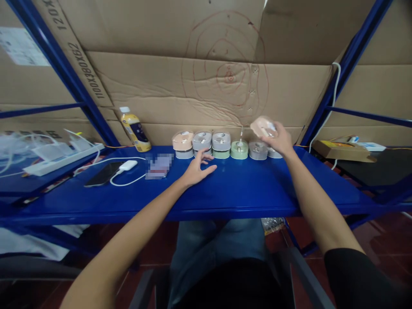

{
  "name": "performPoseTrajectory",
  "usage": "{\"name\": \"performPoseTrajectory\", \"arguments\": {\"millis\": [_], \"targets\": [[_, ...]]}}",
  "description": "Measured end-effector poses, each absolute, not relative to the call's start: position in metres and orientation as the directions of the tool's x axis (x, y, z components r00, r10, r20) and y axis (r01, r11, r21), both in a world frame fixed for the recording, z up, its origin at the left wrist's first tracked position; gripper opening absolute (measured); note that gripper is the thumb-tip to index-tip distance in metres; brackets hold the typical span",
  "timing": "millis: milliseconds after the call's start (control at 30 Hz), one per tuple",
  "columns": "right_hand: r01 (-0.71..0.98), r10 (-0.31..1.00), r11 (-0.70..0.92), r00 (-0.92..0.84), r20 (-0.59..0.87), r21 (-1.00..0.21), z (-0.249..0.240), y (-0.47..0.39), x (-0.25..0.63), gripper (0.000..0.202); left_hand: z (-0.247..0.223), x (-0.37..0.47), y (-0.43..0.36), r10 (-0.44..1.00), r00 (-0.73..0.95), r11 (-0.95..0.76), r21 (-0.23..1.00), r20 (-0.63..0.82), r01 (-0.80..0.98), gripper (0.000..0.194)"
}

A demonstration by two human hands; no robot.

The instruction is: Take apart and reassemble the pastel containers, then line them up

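Note:
A peach-coloured small box [260,127] with a clear top is gripped in my right hand [280,140], raised and tilted above the right end of a row of similar boxes. Below it sit a grey box [258,151] and another pale box [274,153], partly hidden by the hand. A single green box [239,150] stands to their left. Further left are stacks two high: one grey over green [221,145], one grey [202,140], and one peach over grey [183,144]. My left hand [198,168], fingers spread, hovers just in front of the middle stacks.
On the blue shelf [244,189] at left are a yellow-labelled bottle [136,130], a black phone [103,174], a white charger [128,165] with cable, and a blurred-out packet [159,166]. A power strip [61,159] lies far left, an open carton [344,151] far right. Cardboard closes the back.

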State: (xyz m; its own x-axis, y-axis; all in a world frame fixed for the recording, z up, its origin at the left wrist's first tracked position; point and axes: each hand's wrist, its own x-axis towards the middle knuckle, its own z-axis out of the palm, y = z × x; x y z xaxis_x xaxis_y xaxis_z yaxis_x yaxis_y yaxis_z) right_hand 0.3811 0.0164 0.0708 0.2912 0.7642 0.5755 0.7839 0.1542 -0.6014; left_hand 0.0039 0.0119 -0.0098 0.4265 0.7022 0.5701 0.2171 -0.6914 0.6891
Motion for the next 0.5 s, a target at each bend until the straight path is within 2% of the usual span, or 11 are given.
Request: {"name": "performPoseTrajectory", "arguments": {"millis": [100, 200, 300, 433, 500], "targets": [[0.763, 0.659, -0.252, 0.585, 0.472, -0.595, 0.073, 0.037, 0.404, 0.088, -0.012, 0.01, 0.01, 0.711, 0.452, -0.683, 0.68, 0.538, 0.266, 0.075], [0.717, 0.602, -0.459, 0.685, 0.41, -0.524, 0.064, 0.05, 0.407, 0.087, -0.011, 0.013, 0.008, 0.726, 0.461, -0.671, 0.672, 0.511, 0.311, 0.076], [0.725, 0.593, -0.506, 0.686, 0.422, -0.468, 0.052, 0.058, 0.405, 0.092, -0.009, 0.013, 0.006, 0.739, 0.459, -0.66, 0.667, 0.493, 0.346, 0.076], [0.735, 0.597, -0.506, 0.676, 0.432, -0.451, 0.046, 0.061, 0.404, 0.106, -0.009, 0.011, 0.007, 0.751, 0.462, -0.647, 0.663, 0.471, 0.376, 0.079], [0.748, 0.582, -0.49, 0.663, 0.471, -0.448, 0.049, 0.054, 0.401, 0.104, -0.009, 0.011, 0.008, 0.759, 0.46, -0.639, 0.665, 0.461, 0.388, 0.079]]}}
